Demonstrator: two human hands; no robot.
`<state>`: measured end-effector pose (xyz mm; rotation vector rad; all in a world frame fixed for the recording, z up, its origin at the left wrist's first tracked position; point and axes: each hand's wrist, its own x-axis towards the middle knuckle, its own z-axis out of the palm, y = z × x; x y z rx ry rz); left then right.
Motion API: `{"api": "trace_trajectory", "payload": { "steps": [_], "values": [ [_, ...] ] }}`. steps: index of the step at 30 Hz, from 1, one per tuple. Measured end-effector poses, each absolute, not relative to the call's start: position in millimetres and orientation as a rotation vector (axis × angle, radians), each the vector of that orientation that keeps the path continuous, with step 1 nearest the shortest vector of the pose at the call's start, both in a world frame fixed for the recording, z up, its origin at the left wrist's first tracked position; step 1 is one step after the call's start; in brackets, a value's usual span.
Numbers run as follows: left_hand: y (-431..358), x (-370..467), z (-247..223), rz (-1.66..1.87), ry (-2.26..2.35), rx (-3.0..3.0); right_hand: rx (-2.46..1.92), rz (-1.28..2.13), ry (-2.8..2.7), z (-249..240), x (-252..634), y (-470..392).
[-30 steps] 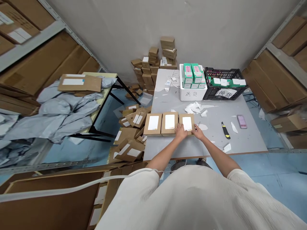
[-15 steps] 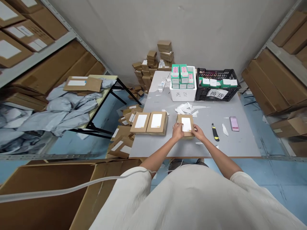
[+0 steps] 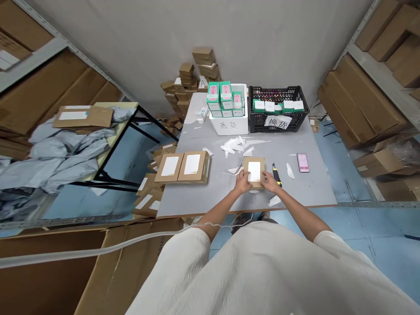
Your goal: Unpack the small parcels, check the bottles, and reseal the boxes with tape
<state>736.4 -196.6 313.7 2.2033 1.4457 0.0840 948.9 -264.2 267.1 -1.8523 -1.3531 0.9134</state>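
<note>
A small cardboard box point(image 3: 254, 173) with a white label on its top lies near the front of the grey table point(image 3: 229, 199). My left hand point(image 3: 243, 181) grips its left side and my right hand point(image 3: 270, 181) its right side, fingers closed on the edges. Just right of the box is a black and yellow utility knife point(image 3: 276, 175), partly beside my right hand. Two more labelled cardboard boxes point(image 3: 193, 168) stand side by side to the left. Torn white paper scraps point(image 3: 233, 145) lie behind the held box.
At the back stand a white foam bin point(image 3: 229, 127) and a black crate point(image 3: 278, 109), both holding green boxes. A pink pack point(image 3: 302, 162) lies at the right. Grey parcels cover a side table point(image 3: 111, 142) at left. A white cable point(image 3: 124, 243) crosses in front of me.
My view has turned to the right, so the table appears further left. Both hands have moved right with the box, which now sits close to the utility knife.
</note>
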Motion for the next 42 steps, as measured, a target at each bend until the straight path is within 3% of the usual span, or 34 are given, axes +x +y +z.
{"api": "trace_trajectory", "payload": {
  "steps": [7, 17, 29, 42],
  "values": [
    [-208.6, 737.5, 317.1, -0.069, 1.333, 2.35, -1.904, 0.616, -1.564, 272.0, 962.7, -225.6],
    [-199.3, 732.8, 311.3, -0.031, 1.277, 2.414, -2.087, 0.632, -1.851, 290.5, 963.0, -162.9],
    [-161.1, 698.6, 288.6, 0.053, 1.324, 2.425, -2.398, 0.527, -1.67, 329.8, 955.5, -199.9],
    [-131.9, 674.3, 294.9, 0.342, 1.432, 1.788, -2.396, 0.853, -1.447, 297.2, 954.9, -232.1]
  ]
}}
